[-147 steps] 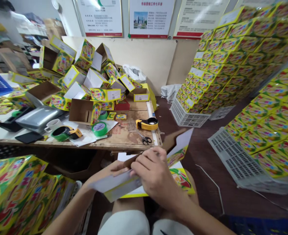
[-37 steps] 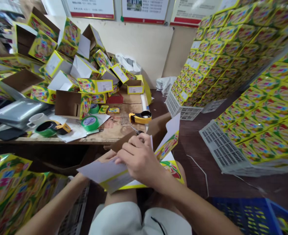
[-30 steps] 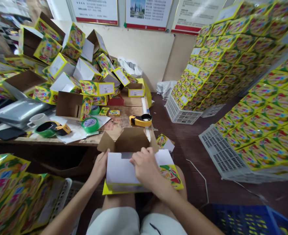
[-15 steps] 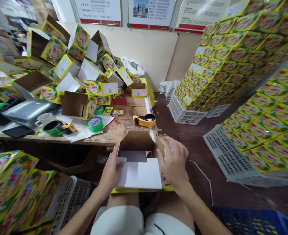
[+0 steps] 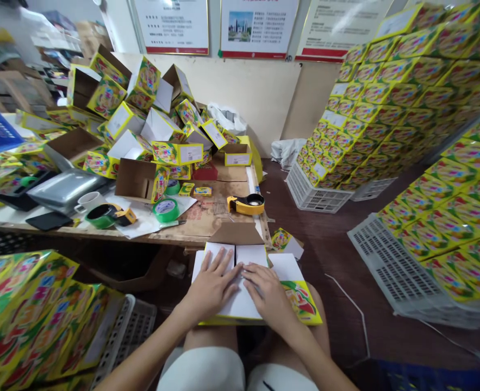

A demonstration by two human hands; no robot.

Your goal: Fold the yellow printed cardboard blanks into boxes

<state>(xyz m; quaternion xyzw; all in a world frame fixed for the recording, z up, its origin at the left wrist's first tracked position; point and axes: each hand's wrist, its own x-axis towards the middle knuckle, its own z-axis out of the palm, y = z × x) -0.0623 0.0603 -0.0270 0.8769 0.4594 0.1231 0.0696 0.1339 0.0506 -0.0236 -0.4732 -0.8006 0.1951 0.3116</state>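
A yellow and green printed carton (image 5: 300, 301) lies across my lap, with white inner flaps folded inward and a brown flap (image 5: 237, 233) standing up at its far edge. My left hand (image 5: 214, 279) rests on the white flaps, fingers spread. Beside it my right hand (image 5: 266, 293) lies on the same flaps, fingers stretched out, its fingertips close to those of my left hand. Neither hand grips anything. Just beyond the carton, a yellow tape dispenser (image 5: 247, 205) sits on the table's right end.
The table (image 5: 219, 217) bears piled open cartons (image 5: 136, 180), green tape rolls (image 5: 166, 210) and a white mug (image 5: 91, 201). Stacked cartons in white crates (image 5: 319, 190) stand at right. A basket (image 5: 129, 331) with flattened cartons is at left; a carton (image 5: 282, 239) lies on the floor.
The carton's white flaps have been folded inward over its opening. My left hand has moved from its left side onto the flaps, and my right hand has come in from its right side.
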